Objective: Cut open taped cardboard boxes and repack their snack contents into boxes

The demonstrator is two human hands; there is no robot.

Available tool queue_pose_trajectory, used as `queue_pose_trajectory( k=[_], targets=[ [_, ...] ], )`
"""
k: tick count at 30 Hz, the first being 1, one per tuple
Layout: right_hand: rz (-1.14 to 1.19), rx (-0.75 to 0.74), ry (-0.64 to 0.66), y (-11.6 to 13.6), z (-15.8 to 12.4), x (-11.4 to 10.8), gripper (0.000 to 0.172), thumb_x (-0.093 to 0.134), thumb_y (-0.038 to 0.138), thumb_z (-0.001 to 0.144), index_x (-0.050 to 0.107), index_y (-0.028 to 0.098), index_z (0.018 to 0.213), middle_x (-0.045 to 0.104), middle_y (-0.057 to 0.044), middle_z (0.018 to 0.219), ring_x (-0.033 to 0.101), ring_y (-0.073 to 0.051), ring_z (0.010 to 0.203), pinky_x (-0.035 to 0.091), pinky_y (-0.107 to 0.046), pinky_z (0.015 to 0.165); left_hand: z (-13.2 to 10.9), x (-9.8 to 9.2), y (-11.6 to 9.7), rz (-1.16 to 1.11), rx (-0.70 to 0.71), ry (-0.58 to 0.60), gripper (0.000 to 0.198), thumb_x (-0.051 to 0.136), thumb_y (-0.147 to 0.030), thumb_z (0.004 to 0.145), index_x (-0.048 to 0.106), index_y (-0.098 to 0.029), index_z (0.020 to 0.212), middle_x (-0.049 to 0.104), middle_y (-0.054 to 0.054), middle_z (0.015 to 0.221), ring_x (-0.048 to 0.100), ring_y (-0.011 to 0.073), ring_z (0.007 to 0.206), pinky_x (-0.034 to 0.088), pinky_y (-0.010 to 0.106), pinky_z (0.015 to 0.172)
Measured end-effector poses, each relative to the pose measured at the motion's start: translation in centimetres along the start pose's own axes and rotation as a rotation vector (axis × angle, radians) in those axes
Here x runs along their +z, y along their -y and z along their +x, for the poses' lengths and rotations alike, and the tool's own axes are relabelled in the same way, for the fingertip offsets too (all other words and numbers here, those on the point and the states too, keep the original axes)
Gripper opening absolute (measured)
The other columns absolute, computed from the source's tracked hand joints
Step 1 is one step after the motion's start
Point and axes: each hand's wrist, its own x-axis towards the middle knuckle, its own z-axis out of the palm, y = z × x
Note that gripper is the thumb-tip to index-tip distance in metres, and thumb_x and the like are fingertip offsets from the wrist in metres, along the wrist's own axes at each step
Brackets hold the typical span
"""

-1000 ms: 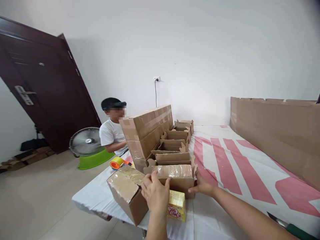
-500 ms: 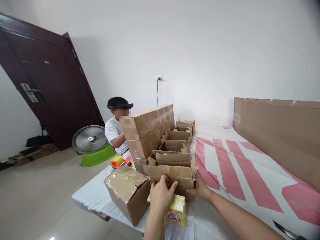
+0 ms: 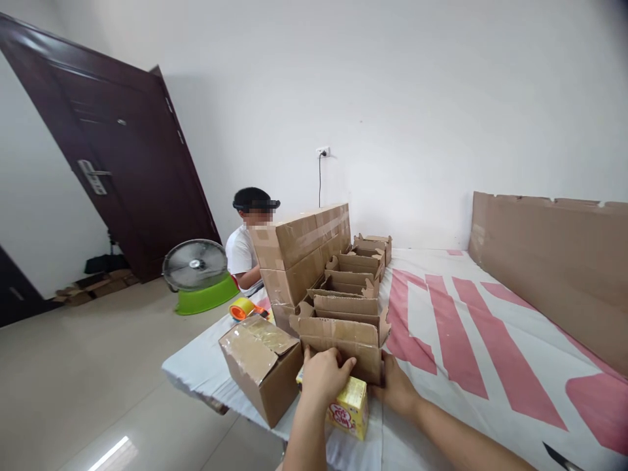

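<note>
An open-topped cardboard box (image 3: 338, 340) stands at the near end of a row of similar boxes, its end flaps sticking up. My left hand (image 3: 326, 374) is closed against its near wall, thumb to the right and fingertips partly hidden. At the box's lower right corner, my right hand (image 3: 396, 384) grips the side, with some fingers out of sight. Below my left hand sits a small yellow printed carton (image 3: 350, 409), partly covered by the wrist. A taped cardboard box (image 3: 260, 366) is just to the left.
Behind, taped boxes (image 3: 299, 261) are stacked beside the row of open boxes (image 3: 350, 281). A tape dispenser (image 3: 243, 309) lies on the cloth-covered table (image 3: 196, 353). Across the stack is a co-worker (image 3: 240, 252). A blade (image 3: 562, 458) lies at lower right; a cardboard panel (image 3: 549, 261) stands beyond.
The view has turned a little to the left, so everything appears farther right. Both hands stay on the open cardboard box, which sits at a slightly different tilt.
</note>
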Motion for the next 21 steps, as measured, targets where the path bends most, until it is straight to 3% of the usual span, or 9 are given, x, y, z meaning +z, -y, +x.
queue_pose_trajectory(
  k=[3,5,10,12,14,16,21],
  targets=[
    [-0.156,-0.097,0.039,-0.2,-1.2,-0.2,0.026,0.054,0.026,0.077,0.060,0.013,0.099,0.068,-0.014,0.100,0.065,-0.030,0.091,0.048,-0.039,0.078,0.1,0.2,0.2,0.007,-0.008,-0.008,0.041,0.047,-0.054,0.086,0.068,-0.020,0.075,0.076,0.009,0.085,0.069,0.0280,0.091,0.021,0.051,0.110],
    [-0.240,-0.204,0.091,-0.5,-1.7,-0.5,0.020,0.047,0.022,0.082,0.063,0.015,0.092,0.069,-0.013,0.093,0.066,-0.028,0.085,0.048,-0.038,0.075,0.2,0.3,0.3,0.010,-0.017,-0.010,0.042,0.047,-0.053,0.086,0.068,-0.019,0.075,0.076,0.010,0.085,0.069,0.0285,0.091,0.025,0.050,0.108],
    [-0.370,-0.512,0.267,-1.1,-2.3,-0.9,0.024,0.045,0.015,0.083,0.069,0.019,0.087,0.073,-0.012,0.088,0.068,-0.026,0.080,0.051,-0.038,0.074,-0.1,0.2,0.3,0.007,-0.001,-0.029,0.037,0.049,-0.051,0.086,0.068,-0.020,0.077,0.075,0.008,0.087,0.067,0.0270,0.094,0.031,0.046,0.103],
    [-0.386,-0.615,0.306,-1.1,-2.4,-0.7,0.029,0.047,0.015,0.083,0.070,0.020,0.098,0.073,-0.012,0.104,0.066,-0.028,0.097,0.051,-0.042,0.084,-0.2,0.2,0.2,0.009,0.008,-0.040,0.033,0.050,-0.048,0.087,0.068,-0.021,0.079,0.075,0.008,0.089,0.065,0.0263,0.096,0.031,0.044,0.102],
    [-0.411,-0.733,0.290,-1.0,-2.1,-0.3,0.038,0.045,0.012,0.085,0.067,0.019,0.114,0.064,-0.013,0.127,0.054,-0.030,0.123,0.044,-0.048,0.101,-0.3,0.2,0.2,0.014,0.010,-0.043,0.029,0.050,-0.042,0.087,0.068,-0.021,0.081,0.075,0.008,0.090,0.065,0.0259,0.097,0.032,0.043,0.101],
    [-0.465,-0.866,0.261,-0.7,-1.3,0.1,0.045,0.044,0.008,0.085,0.063,0.016,0.124,0.056,-0.012,0.138,0.037,-0.029,0.139,0.032,-0.052,0.113,-0.3,0.2,0.3,0.018,0.009,-0.041,0.026,0.049,-0.037,0.088,0.068,-0.020,0.082,0.075,0.008,0.091,0.064,0.0255,0.097,0.032,0.042,0.100],
    [-0.515,-1.032,0.377,1.0,1.5,0.9,0.056,0.055,0.006,0.075,0.060,0.018,0.129,0.060,-0.006,0.133,0.023,-0.026,0.145,0.020,-0.052,0.120,-0.2,0.1,0.3,0.016,-0.004,-0.043,0.028,0.041,-0.024,0.090,0.068,-0.019,0.083,0.075,0.009,0.094,0.064,0.0242,0.097,0.035,0.039,0.094]
  ],
)
